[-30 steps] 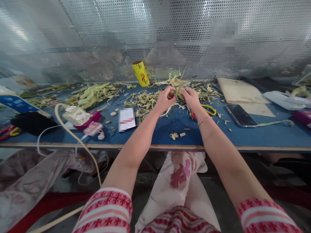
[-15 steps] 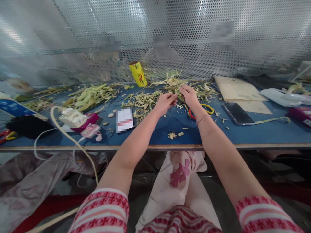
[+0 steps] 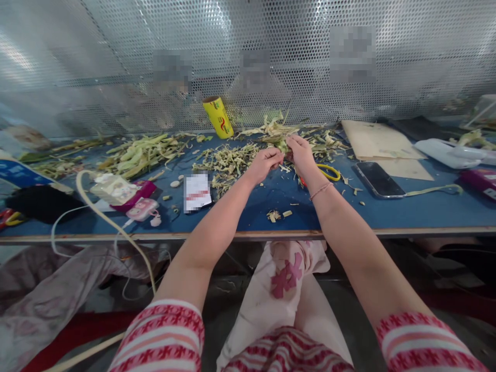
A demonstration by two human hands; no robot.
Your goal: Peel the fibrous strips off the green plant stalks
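Note:
My left hand and my right hand meet over the blue table, fingertips close together. Both are closed in a pinch around a pale green plant piece, mostly covered by the fingers. Left of my hands lies a heap of short, shrivelled plant pieces. Behind them, longer dry stalks and leaves rest against the perforated metal panel. Beneath my right wrist are scissors with a yellow and red handle, partly hidden by the arm.
A pile of long green-yellow stalks lies at left. An upright yellow tube leans by the panel. A phone and brown cardboard lie at right. A white slip, small scraps and cabled devices are near the front edge.
My fingertips have drawn slightly closer, and more of the green plant piece shows between them. The left fingers have curled in more. The view has shifted a little.

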